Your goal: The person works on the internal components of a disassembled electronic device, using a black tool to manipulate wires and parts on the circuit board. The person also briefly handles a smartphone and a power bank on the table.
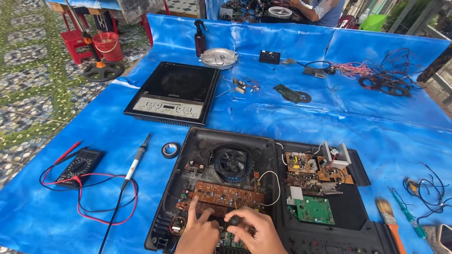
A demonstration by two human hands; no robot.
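1. At the far left we see a black multimeter [77,167] lying on the blue tarp [263,115], its red and black leads [106,200] looping beside it.
2. Just right of it lies a soldering iron [135,162], tip pointing away from us, with its black cord trailing toward the near edge.
3. A roll of dark insulating tape [170,150] sits flat between the iron and the opened appliance.
4. Farther back stands a closed black induction cooker [174,92], with a dark spray bottle [200,39] and a round metal piece [219,58] behind it.
5. Our left hand [200,233] rests on the brown circuit board [226,195] at the near edge of the opened cooker casing [263,197]; the forefinger and thumb are spread apart and pressed down on the board, the other fingers out of sight.
6. Our right hand [256,230] lies just beside the left, fingers curled and pinching a small dark round part [234,219] over the same board; what the part is we cannot tell.
7. Behind the hands a black cooling fan [231,162] sits in the casing.
8. To the right lie smaller boards, one green [314,210], others brown with metal heat sinks [336,157].
9. Far right we see a paintbrush [390,221], a green-handled screwdriver [406,215] and loose black wires [431,195].
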